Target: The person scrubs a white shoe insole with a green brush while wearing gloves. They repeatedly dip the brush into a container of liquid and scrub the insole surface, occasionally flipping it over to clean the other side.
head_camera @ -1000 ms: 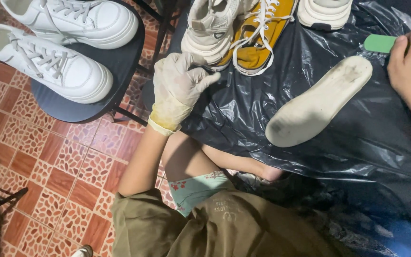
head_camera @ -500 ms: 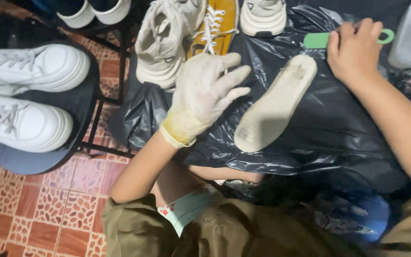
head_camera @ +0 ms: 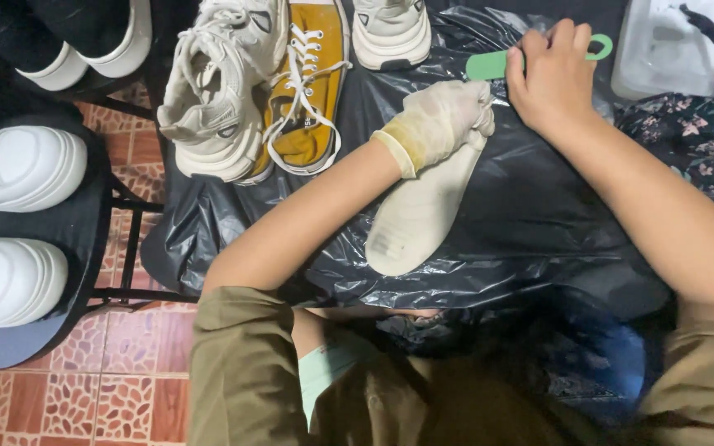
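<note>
My left hand [head_camera: 442, 118], in a pale yellow rubber glove, rests on the upper end of a dirty white insole [head_camera: 417, 211] lying on a black plastic sheet [head_camera: 530, 223]. The fingers curl over the insole's far end. My right hand [head_camera: 549, 76] is bare and closed around a green-handled tool [head_camera: 489, 63], whose looped end sticks out to the right; its working end is hidden under the hand.
A beige sneaker [head_camera: 212, 99], a yellow canvas shoe [head_camera: 309, 83] and a white shoe toe [head_camera: 390, 31] stand at the sheet's far edge. White shoes [head_camera: 11, 223] sit on a black chair seat [head_camera: 72, 231] at left. A clear plastic tub [head_camera: 675, 45] stands far right. Red patterned tiles lie below.
My gloved left hand moved right and came down onto the insole's far end. My right hand stays on the green tool. The view shifted toward the right.
</note>
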